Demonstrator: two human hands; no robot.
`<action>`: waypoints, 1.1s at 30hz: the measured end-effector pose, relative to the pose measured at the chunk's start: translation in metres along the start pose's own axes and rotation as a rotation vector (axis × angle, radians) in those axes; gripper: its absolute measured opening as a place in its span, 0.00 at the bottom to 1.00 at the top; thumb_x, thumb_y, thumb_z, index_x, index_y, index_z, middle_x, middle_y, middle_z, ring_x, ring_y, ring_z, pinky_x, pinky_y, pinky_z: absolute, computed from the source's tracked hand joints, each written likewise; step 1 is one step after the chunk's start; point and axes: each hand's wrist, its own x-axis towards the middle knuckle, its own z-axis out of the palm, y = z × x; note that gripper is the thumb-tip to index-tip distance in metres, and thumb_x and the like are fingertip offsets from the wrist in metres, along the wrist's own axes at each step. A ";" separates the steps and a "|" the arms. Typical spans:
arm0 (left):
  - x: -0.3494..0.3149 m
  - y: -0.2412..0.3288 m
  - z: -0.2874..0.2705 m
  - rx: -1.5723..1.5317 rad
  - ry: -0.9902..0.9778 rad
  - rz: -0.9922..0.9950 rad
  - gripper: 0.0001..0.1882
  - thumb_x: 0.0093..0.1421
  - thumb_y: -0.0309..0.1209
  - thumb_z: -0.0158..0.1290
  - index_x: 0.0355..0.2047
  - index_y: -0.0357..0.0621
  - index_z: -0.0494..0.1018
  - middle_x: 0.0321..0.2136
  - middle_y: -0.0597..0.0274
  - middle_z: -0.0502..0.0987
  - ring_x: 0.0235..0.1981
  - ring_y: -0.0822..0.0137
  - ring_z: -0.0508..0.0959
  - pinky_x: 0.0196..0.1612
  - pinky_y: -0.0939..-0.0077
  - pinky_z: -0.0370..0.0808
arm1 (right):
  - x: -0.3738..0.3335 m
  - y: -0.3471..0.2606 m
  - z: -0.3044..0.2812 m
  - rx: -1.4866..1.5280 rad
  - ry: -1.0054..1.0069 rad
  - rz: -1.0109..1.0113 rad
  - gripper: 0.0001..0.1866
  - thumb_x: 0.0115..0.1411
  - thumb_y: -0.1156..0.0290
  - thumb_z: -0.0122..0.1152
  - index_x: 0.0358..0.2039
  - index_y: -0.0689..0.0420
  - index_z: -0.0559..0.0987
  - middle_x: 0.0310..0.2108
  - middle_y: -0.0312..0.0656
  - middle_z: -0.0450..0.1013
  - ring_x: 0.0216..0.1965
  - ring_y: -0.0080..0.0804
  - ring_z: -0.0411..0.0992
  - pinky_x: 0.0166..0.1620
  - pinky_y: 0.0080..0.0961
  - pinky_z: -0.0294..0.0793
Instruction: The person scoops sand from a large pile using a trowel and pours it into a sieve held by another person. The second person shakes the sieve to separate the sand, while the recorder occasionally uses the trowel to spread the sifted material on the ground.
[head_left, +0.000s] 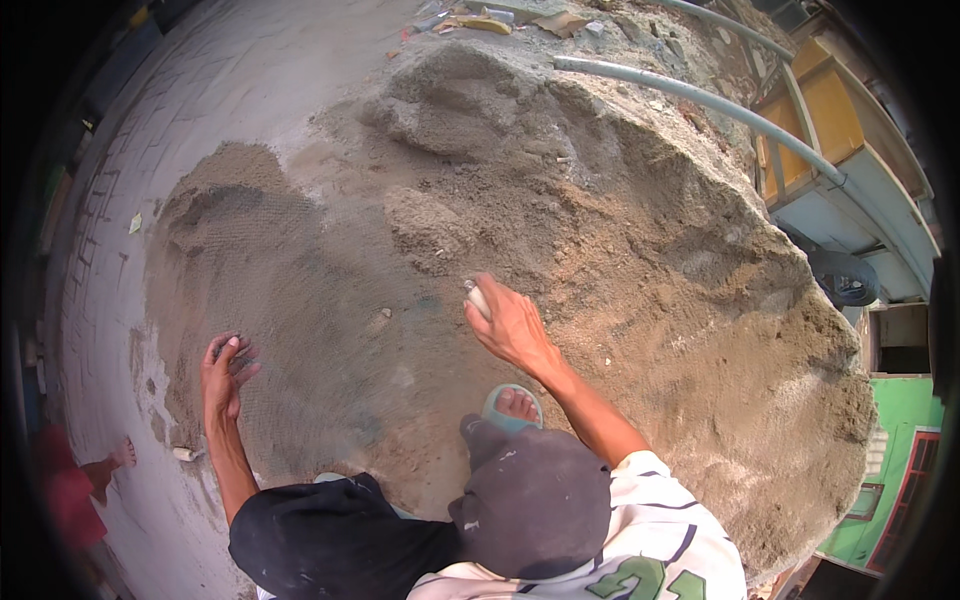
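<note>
My right hand (512, 328) is closed around a pale, rounded, handle-like piece (478, 298) with a shiny end; the rest of that thing cannot be made out. It hovers over the middle of a large pile of grey-brown sand (640, 250). My left hand (226, 372) is over a flatter patch of finer sand (290, 300) at the left, its fingers curved, apart and slightly smeared. Nothing shows plainly in it. That patch has a fine, mesh-like texture. A small pebble (385, 314) lies between the two hands.
My teal sandal (512, 408) rests on the sand. Paving (110, 260) borders the pile on the left, with a small pale cylinder (184, 454) and another person's bare foot (122, 454). A grey pipe (700, 97) and a wooden cabinet (830, 110) stand at the far right.
</note>
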 end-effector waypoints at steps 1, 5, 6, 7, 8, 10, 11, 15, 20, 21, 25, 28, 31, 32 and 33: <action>0.003 -0.003 0.002 0.000 -0.009 -0.006 0.19 0.63 0.36 0.57 0.50 0.40 0.70 0.42 0.54 0.77 0.42 0.58 0.80 0.40 0.66 0.79 | 0.003 -0.019 0.012 -0.012 -0.027 -0.062 0.15 0.64 0.63 0.55 0.44 0.59 0.67 0.33 0.56 0.71 0.35 0.60 0.72 0.36 0.50 0.70; 0.017 -0.018 0.006 -0.004 -0.046 -0.069 0.17 0.64 0.33 0.56 0.50 0.41 0.70 0.43 0.54 0.78 0.43 0.58 0.80 0.40 0.66 0.80 | 0.004 -0.034 0.050 0.102 0.026 -0.118 0.15 0.64 0.66 0.54 0.46 0.59 0.65 0.31 0.54 0.71 0.33 0.58 0.72 0.34 0.48 0.71; 0.024 -0.029 -0.003 0.005 -0.046 -0.084 0.17 0.64 0.33 0.56 0.50 0.41 0.70 0.43 0.54 0.77 0.43 0.58 0.80 0.40 0.66 0.80 | 0.001 -0.035 0.057 0.189 0.045 -0.086 0.14 0.64 0.66 0.54 0.46 0.59 0.65 0.29 0.54 0.70 0.32 0.57 0.72 0.34 0.46 0.72; 0.034 -0.037 -0.008 -0.002 -0.054 -0.093 0.16 0.65 0.32 0.55 0.51 0.41 0.70 0.44 0.54 0.77 0.43 0.57 0.80 0.41 0.65 0.80 | -0.008 -0.026 0.053 0.304 0.019 0.036 0.14 0.65 0.64 0.53 0.44 0.60 0.65 0.26 0.51 0.70 0.26 0.51 0.72 0.29 0.42 0.72; 0.037 -0.044 -0.020 -0.023 -0.018 -0.105 0.16 0.65 0.32 0.55 0.51 0.41 0.70 0.44 0.54 0.77 0.44 0.57 0.80 0.41 0.65 0.80 | -0.023 -0.011 0.044 0.418 -0.008 0.160 0.15 0.66 0.62 0.52 0.43 0.61 0.66 0.23 0.49 0.69 0.21 0.44 0.72 0.25 0.38 0.71; 0.038 -0.063 -0.039 -0.073 0.036 -0.132 0.17 0.65 0.31 0.55 0.52 0.41 0.69 0.45 0.55 0.77 0.45 0.56 0.80 0.42 0.64 0.80 | -0.056 0.028 0.022 0.712 -0.160 0.527 0.16 0.68 0.58 0.52 0.42 0.60 0.68 0.20 0.40 0.66 0.18 0.28 0.68 0.20 0.29 0.68; 0.038 -0.066 -0.037 -0.087 0.021 -0.131 0.17 0.65 0.31 0.55 0.52 0.41 0.69 0.46 0.55 0.76 0.45 0.56 0.80 0.42 0.64 0.81 | -0.074 0.050 0.006 0.774 -0.232 0.639 0.17 0.68 0.56 0.52 0.42 0.59 0.70 0.21 0.37 0.66 0.18 0.24 0.67 0.18 0.26 0.66; 0.035 -0.061 -0.028 -0.075 -0.042 -0.128 0.19 0.64 0.32 0.57 0.53 0.41 0.69 0.46 0.55 0.76 0.46 0.56 0.80 0.41 0.65 0.81 | -0.099 0.162 -0.034 0.583 -0.225 0.831 0.16 0.69 0.55 0.52 0.38 0.56 0.69 0.21 0.33 0.65 0.16 0.19 0.65 0.17 0.20 0.65; 0.037 -0.043 -0.004 -0.018 -0.088 -0.065 0.18 0.63 0.32 0.58 0.51 0.40 0.70 0.46 0.55 0.77 0.45 0.56 0.80 0.41 0.64 0.80 | -0.041 0.216 -0.056 0.533 0.119 0.769 0.15 0.68 0.56 0.51 0.34 0.55 0.66 0.20 0.34 0.66 0.15 0.22 0.65 0.16 0.25 0.66; 0.032 -0.038 0.003 0.003 -0.092 -0.053 0.18 0.63 0.32 0.58 0.51 0.40 0.70 0.45 0.55 0.77 0.45 0.57 0.80 0.41 0.64 0.80 | -0.040 0.218 -0.053 0.492 0.117 0.752 0.15 0.68 0.56 0.51 0.34 0.56 0.66 0.21 0.36 0.67 0.15 0.23 0.65 0.16 0.27 0.66; 0.015 -0.019 0.019 0.094 -0.098 -0.048 0.25 0.62 0.36 0.59 0.55 0.37 0.67 0.51 0.47 0.73 0.51 0.51 0.76 0.47 0.58 0.76 | -0.050 0.200 -0.042 0.218 0.116 0.574 0.17 0.66 0.57 0.53 0.34 0.60 0.67 0.22 0.48 0.70 0.19 0.43 0.70 0.24 0.38 0.69; 0.020 -0.022 0.007 0.108 -0.108 -0.016 0.25 0.62 0.36 0.58 0.55 0.36 0.67 0.51 0.47 0.73 0.51 0.51 0.76 0.46 0.57 0.76 | -0.042 0.132 -0.029 0.123 0.104 0.367 0.18 0.65 0.57 0.54 0.36 0.62 0.67 0.26 0.56 0.71 0.27 0.57 0.71 0.31 0.44 0.69; 0.022 -0.030 0.007 0.101 -0.116 -0.022 0.24 0.63 0.35 0.58 0.55 0.35 0.67 0.51 0.47 0.73 0.50 0.51 0.77 0.46 0.57 0.76 | -0.026 0.048 -0.020 0.141 -0.031 0.153 0.16 0.65 0.59 0.53 0.42 0.60 0.67 0.31 0.59 0.73 0.33 0.62 0.72 0.34 0.49 0.69; 0.022 -0.031 0.012 0.091 -0.113 -0.028 0.24 0.63 0.35 0.58 0.55 0.35 0.68 0.51 0.47 0.73 0.51 0.51 0.76 0.47 0.57 0.76 | -0.022 0.028 -0.009 0.075 -0.017 0.059 0.16 0.65 0.60 0.53 0.43 0.60 0.67 0.30 0.60 0.73 0.33 0.63 0.72 0.34 0.50 0.69; 0.020 -0.032 0.018 0.082 -0.106 -0.034 0.24 0.63 0.35 0.58 0.55 0.36 0.68 0.50 0.47 0.74 0.51 0.51 0.76 0.47 0.57 0.76 | -0.019 0.015 0.001 0.012 -0.007 -0.037 0.15 0.65 0.61 0.52 0.44 0.59 0.67 0.29 0.60 0.72 0.32 0.64 0.72 0.35 0.51 0.69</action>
